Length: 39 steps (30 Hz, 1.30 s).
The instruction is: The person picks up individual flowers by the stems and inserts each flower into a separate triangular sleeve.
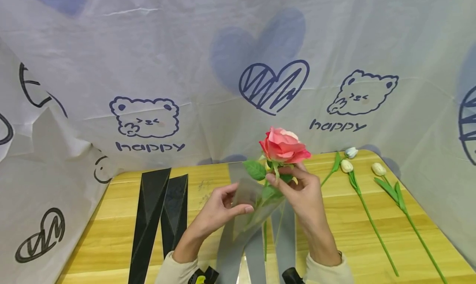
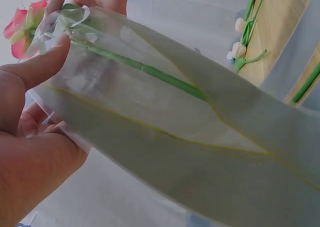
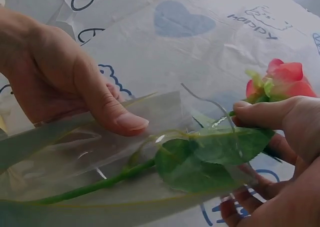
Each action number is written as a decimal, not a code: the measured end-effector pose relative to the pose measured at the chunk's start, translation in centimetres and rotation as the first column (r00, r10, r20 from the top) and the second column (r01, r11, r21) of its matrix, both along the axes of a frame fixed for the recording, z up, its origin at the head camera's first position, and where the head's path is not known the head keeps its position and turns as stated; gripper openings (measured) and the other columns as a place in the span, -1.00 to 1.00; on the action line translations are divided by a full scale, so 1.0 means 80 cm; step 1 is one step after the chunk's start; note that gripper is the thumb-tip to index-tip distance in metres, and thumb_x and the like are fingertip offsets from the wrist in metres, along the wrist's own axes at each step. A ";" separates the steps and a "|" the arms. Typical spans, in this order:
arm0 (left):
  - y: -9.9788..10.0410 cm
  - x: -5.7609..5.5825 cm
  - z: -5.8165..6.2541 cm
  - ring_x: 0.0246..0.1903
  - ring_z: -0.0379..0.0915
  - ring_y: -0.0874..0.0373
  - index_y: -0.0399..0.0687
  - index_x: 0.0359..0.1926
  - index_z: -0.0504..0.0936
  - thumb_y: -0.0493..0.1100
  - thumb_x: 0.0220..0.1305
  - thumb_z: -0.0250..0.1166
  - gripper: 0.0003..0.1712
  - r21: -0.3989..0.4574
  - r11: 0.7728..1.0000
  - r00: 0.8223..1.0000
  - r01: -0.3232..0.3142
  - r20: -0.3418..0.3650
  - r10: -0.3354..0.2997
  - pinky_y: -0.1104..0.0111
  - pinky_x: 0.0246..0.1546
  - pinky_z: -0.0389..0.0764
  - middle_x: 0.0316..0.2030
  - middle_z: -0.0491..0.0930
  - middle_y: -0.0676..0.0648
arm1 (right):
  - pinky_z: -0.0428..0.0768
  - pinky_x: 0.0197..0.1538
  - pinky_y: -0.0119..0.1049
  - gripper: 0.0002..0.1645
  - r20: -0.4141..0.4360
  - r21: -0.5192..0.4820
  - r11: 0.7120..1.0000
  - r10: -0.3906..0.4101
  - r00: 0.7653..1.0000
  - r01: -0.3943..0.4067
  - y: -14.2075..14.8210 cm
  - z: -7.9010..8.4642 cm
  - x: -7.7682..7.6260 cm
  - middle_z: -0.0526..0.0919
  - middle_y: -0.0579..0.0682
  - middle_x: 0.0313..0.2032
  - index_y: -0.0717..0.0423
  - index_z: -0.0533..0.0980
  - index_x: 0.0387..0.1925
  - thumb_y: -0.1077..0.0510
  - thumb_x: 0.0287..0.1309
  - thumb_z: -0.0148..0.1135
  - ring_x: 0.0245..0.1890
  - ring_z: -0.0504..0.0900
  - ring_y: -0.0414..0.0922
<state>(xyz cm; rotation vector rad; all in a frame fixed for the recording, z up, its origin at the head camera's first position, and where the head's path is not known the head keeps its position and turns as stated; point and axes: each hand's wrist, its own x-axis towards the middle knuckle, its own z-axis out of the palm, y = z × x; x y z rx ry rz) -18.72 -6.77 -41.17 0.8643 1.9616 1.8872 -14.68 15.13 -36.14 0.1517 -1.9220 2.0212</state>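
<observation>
A pink artificial rose (image 1: pixel 284 146) with green leaves stands upright, its stem inside a clear flower sleeve (image 1: pixel 247 218) with grey sides and thin yellow lines. Just under the bloom, my right hand (image 1: pixel 303 193) pinches the stem between thumb and fingers. My left hand (image 1: pixel 219 207) holds the sleeve's upper left edge, thumb in front and fingers behind. In the right wrist view, leaves (image 3: pixel 200 162) show through the clear film, partly inside the sleeve. The green stem (image 2: pixel 145 69) runs down within the sleeve in the left wrist view.
White artificial tulips (image 1: pixel 347 166) on long stems lie at the right of the wooden table (image 1: pixel 334 234). Black folded sleeves (image 1: pixel 148 218) lie at the left. More grey sleeves (image 1: pixel 285 238) lie beneath the hands. A printed white cloth (image 1: pixel 204 69) hangs behind the table.
</observation>
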 end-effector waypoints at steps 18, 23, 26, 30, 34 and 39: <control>0.009 0.003 -0.009 -0.15 0.52 0.18 -0.23 0.25 0.52 -0.16 0.51 0.26 -0.60 -0.008 0.999 0.998 0.046 0.050 -0.045 0.38 -0.13 0.56 -0.09 0.62 -0.09 | 0.49 -0.38 -0.47 -0.81 0.069 -0.051 0.998 -0.044 0.997 0.047 0.001 0.001 0.000 0.69 -0.05 -0.23 0.49 0.65 -0.20 0.43 0.15 0.44 -0.48 0.50 -0.25; 0.011 0.004 -0.010 -0.10 0.56 0.11 -0.30 0.26 0.48 -0.14 0.56 0.18 -0.59 0.006 0.998 0.994 0.064 0.084 -0.064 0.33 -0.11 0.60 -0.01 0.61 -0.15 | 0.56 -0.23 -0.47 -0.81 0.024 -0.035 0.999 -0.010 1.000 0.011 0.002 0.003 0.003 0.70 -0.05 -0.18 0.51 0.63 -0.20 0.45 0.15 0.42 -0.24 0.57 -0.18; 0.012 0.004 -0.011 -0.17 0.51 0.14 -0.33 0.17 0.50 -0.14 0.57 0.17 -0.64 0.010 0.998 0.994 0.066 0.087 -0.067 0.35 -0.16 0.56 -0.12 0.57 -0.09 | 0.62 -0.09 -0.42 -0.79 -0.005 -0.019 0.999 0.032 0.999 -0.032 0.005 0.003 0.005 0.71 -0.07 -0.15 0.52 0.62 -0.17 0.48 0.15 0.41 -0.12 0.61 -0.13; 0.011 0.005 -0.010 -0.21 0.50 0.17 -0.32 0.20 0.50 -0.13 0.57 0.17 -0.63 0.009 0.997 0.992 0.079 0.099 -0.079 0.37 -0.19 0.55 -0.15 0.58 -0.05 | 0.63 -0.02 -0.36 -0.76 -0.025 0.028 0.996 0.084 0.996 -0.083 0.007 0.004 0.007 0.70 -0.05 -0.15 0.48 0.64 -0.11 0.45 0.16 0.41 -0.06 0.59 -0.10; 0.009 0.008 -0.005 -0.23 0.52 0.20 -0.30 0.23 0.49 -0.10 0.56 0.18 -0.59 -0.009 0.997 0.993 0.075 0.094 -0.073 0.38 -0.22 0.54 -0.17 0.60 -0.02 | 0.63 0.00 -0.32 -0.78 -0.010 0.094 0.989 0.115 0.993 -0.114 0.009 0.005 0.007 0.67 0.01 -0.09 0.42 0.68 -0.12 0.40 0.18 0.43 0.05 0.56 -0.07; 0.009 0.012 0.003 -0.27 0.46 0.20 -0.27 0.11 0.52 -0.11 0.53 0.23 -0.67 -0.011 0.998 0.996 0.055 0.069 -0.054 0.39 -0.24 0.49 -0.27 0.54 -0.02 | 0.62 0.07 -0.24 -0.82 0.049 0.193 0.974 0.115 0.992 -0.122 0.009 0.008 0.010 0.69 0.08 -0.07 0.34 0.70 -0.20 0.34 0.16 0.48 0.08 0.58 -0.08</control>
